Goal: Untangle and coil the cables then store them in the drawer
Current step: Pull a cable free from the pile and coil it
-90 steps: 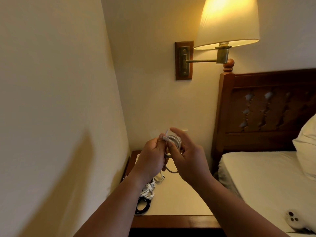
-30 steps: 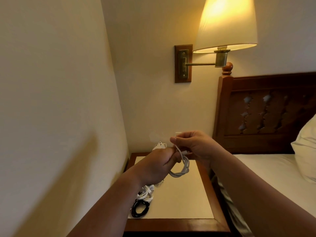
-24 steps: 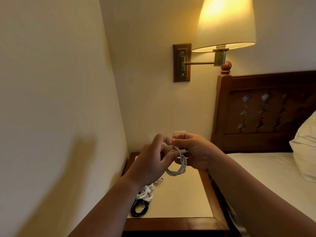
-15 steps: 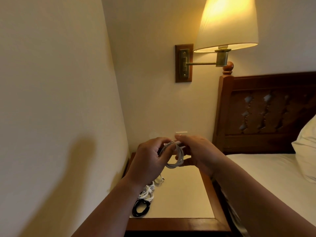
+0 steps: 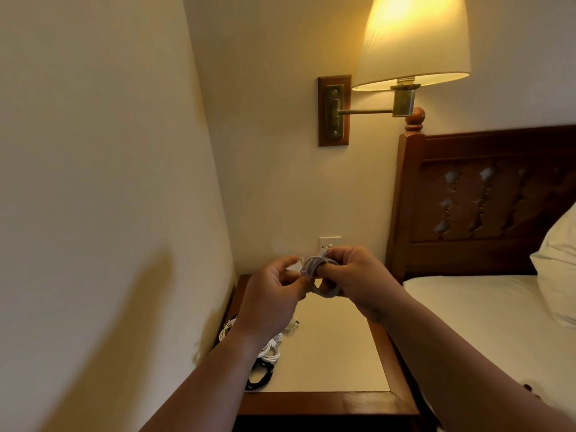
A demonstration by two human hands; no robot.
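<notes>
Cream-painted wall [image 5: 93, 182] fills the left half of the view and meets the back wall in a corner. White-sheeted bed [image 5: 483, 322] at right, with a dark carved wooden headboard [image 5: 486, 201] behind it and a pillow [image 5: 558, 269] at the right edge. Lit lamp [image 5: 411, 39] with a pale shade, carried on a brass arm from a wooden plate [image 5: 334, 110] fixed to the back wall, above the gap between nightstand and headboard post. Wooden nightstand [image 5: 327, 402] with a pale inset top, set in the corner between the left wall and the bed. Above its rear half the left hand [image 5: 271, 304] and the right hand [image 5: 358, 279] meet around one white cable [image 5: 321, 266] wound into a small coil, held in the air clear of the nightstand top. Fingers of the right hand curl round the right side of the coil; thumb and fingers of the left hand pinch its left side. A cable end sticks up from the top of the coil. Loose white cables [image 5: 271, 350] lie heaped on the left side of the nightstand top, partly hidden by the left forearm; a coiled black cable [image 5: 260, 377] lies just in front of them, near the front left corner. Small white wall socket [image 5: 329, 241] on the back wall, just above the hands
</notes>
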